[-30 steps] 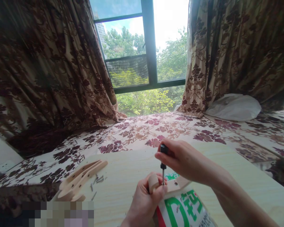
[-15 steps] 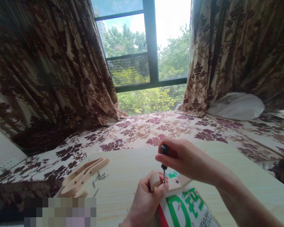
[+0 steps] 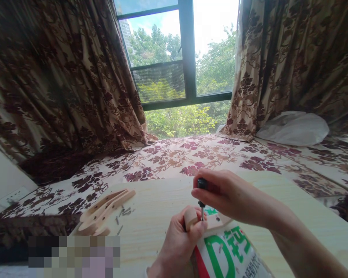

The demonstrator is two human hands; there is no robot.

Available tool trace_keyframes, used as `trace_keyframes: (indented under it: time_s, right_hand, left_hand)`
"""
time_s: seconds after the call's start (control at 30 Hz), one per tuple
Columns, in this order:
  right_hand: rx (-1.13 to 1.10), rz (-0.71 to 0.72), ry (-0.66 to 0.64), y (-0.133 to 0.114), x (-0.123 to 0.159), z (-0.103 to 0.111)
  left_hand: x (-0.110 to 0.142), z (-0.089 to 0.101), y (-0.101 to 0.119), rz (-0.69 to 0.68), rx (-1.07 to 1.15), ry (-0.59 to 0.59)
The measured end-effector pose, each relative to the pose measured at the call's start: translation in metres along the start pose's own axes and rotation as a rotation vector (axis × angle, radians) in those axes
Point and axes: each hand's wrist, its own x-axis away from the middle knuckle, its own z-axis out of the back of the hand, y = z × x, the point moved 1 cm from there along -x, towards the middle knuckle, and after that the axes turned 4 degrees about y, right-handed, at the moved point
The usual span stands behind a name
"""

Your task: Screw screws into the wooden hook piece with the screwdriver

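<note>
A black-handled screwdriver stands nearly upright in my right hand, the fingers wrapped round its handle. Its metal shaft points down to the pale wooden piece, which has a dark hole in it. My left hand grips that wooden piece by its rounded end, thumb and fingers close to the screwdriver's tip. Whether a screw sits under the tip is hidden by the fingers. Beneath the wood lies a white plastic bag with green lettering and a red edge.
Several curved wooden pieces with holes lie stacked at the left of the pale wooden board. Loose screws are scattered beside them. Behind the board spreads a floral cloth, with a white plastic bag at the right.
The camera view has shifted slightly, moving the scene a little right. Both hands keep their grip, with the screwdriver still on the wooden piece.
</note>
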Motion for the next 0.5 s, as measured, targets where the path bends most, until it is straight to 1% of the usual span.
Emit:
trace_keyframes:
  time_s: [0.07, 0.23, 0.3, 0.4, 0.5]
  right_hand:
    - [-0.017, 0.009, -0.013, 0.001, -0.001, -0.001]
    - [-0.027, -0.06, 0.035, 0.01, -0.003, -0.003]
    - [-0.041, -0.052, 0.015, 0.01, -0.001, -0.003]
    - [-0.104, -0.025, -0.058, 0.007, 0.001, -0.002]
    - [-0.142, -0.021, -0.054, 0.008, -0.001, -0.004]
  left_hand:
    - [0.0, 0.0, -0.001, -0.004, -0.003, -0.003]
    - [0.0, 0.002, -0.007, -0.011, 0.001, -0.012]
    - [0.0, 0.002, -0.007, -0.009, 0.006, -0.017]
    - [0.0, 0.002, -0.005, 0.0, 0.021, -0.023]
    - [0.0, 0.003, -0.005, -0.001, 0.038, -0.04]
